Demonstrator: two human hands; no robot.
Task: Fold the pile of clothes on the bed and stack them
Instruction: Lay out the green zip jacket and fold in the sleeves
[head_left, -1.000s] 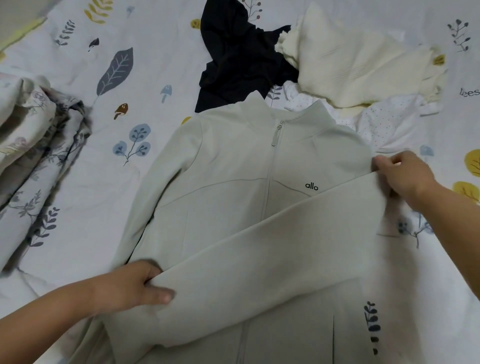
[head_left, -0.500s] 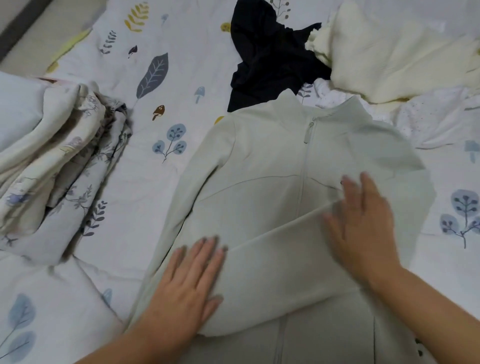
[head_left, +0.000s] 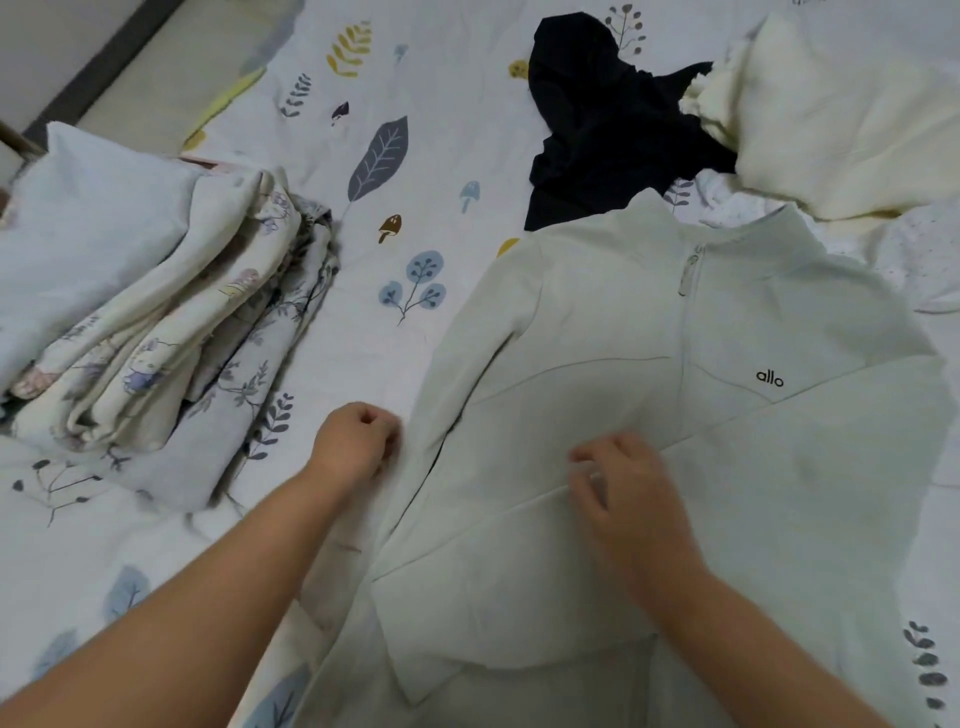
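While the left hand (head_left: 358, 441) pinches the jacket's near sleeve edge at centre frame, the right hand (head_left: 631, 499) rests loosely curled on the pale green jacket (head_left: 623, 395) spread across the lower right of the leaf-print bedsheet (head_left: 415, 156).

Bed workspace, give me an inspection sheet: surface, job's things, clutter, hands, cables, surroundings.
Surface: bed sheet, white with leaf and mushroom prints.
Job's things: pale zip jacket lying flat, front up, one sleeve folded across its front; black garment and cream garment unfolded beyond the collar.
Clutter: bunched floral bedding at left.
Hands: left hand curled at the jacket's other sleeve, grip unclear; right hand resting on the folded sleeve.
Cables: nothing seen.
Surroundings: floor strip, top left.
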